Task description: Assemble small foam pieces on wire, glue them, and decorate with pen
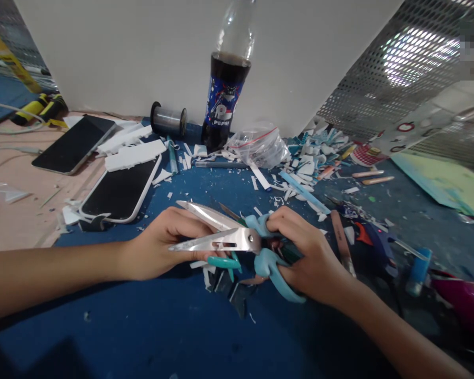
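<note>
Head view: the right hand [310, 257] is gripping the scissors [239, 239] by their blue handles [277, 276], blades [203, 215] parted, above the blue work surface [142, 329]; the left hand [160, 245] is pinching a teal piece [221, 261] beside the blades.

right hand [306, 252] holds blue-handled scissors [253, 239] — blades [205, 243] spread.

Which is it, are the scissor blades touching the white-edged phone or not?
Apart. The head view shows blue surface between the phone and the upper scissor blade; the lower blade sits farther off.
</note>
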Motion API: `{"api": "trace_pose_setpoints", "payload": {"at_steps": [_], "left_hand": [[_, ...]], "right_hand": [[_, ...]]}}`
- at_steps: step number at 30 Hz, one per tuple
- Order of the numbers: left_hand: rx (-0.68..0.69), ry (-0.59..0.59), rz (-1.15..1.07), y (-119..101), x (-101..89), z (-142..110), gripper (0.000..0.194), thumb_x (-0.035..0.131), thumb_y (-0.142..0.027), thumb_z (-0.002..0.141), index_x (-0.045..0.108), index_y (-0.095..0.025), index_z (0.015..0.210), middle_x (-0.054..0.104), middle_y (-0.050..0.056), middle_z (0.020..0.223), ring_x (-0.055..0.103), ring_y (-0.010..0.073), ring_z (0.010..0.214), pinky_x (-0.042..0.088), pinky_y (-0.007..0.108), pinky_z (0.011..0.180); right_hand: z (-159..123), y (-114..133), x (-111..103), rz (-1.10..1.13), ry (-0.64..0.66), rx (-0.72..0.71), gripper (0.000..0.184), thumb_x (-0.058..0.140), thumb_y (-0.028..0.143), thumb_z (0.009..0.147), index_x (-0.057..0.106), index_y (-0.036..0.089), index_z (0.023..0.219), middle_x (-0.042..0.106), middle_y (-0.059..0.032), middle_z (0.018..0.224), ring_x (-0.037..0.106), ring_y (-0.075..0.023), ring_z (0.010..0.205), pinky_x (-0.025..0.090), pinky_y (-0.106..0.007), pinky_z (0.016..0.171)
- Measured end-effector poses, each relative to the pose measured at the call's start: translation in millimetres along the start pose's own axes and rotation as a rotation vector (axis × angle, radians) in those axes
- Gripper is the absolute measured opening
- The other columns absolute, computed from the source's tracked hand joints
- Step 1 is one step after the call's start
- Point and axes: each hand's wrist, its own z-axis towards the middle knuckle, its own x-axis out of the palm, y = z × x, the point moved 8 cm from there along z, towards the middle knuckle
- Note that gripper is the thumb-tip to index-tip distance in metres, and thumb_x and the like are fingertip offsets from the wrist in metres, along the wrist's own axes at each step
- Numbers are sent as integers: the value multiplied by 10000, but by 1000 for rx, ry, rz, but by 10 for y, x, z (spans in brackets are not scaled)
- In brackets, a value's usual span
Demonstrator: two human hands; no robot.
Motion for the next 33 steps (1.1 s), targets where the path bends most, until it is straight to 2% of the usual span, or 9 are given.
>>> {"api": "trace_pose_setpoints", "payload": {"at_steps": [5,10,18,27,33], "left_hand": [[-2,10,-68,41,10,-20,69,698,-236,792,764,-220,778,746,23,763,684,134,727,541,184,647],[-26,5,-22,56,6,-16,165,677,-323,806,762,-196,743,733,47,700,674,159,679,534,216,601],[-47,27,42,53,7,-19,192,665,-353,810,763,-211,727,711,38,634,642,150,608,496,215,535],[-60,13,-46,83,2,-27,79,697,-267,790,769,-236,796,726,21,699,654,139,674,510,206,604],[-85,-8,-73,69,11,-8,173,695,-361,786,760,-209,734,729,29,723,667,149,703,534,218,622]], "right_hand": [[5,-6,4,1,-3,6,350,607,-23,598,448,196,820,434,-5,815,409,-121,681,359,-247,561],[-4,-9,2,0,-4,6,351,601,-15,590,458,202,826,437,-3,811,416,-122,668,370,-251,551],[-7,-18,6,24,2,19,275,612,25,651,473,199,813,429,-5,805,417,-119,652,370,-247,529],[-13,-37,18,17,2,20,285,571,-5,640,453,196,804,422,4,805,396,-102,638,359,-232,535],[-7,-24,12,-7,5,23,261,537,-1,652,421,206,761,414,9,777,385,-104,620,338,-236,529]]}}
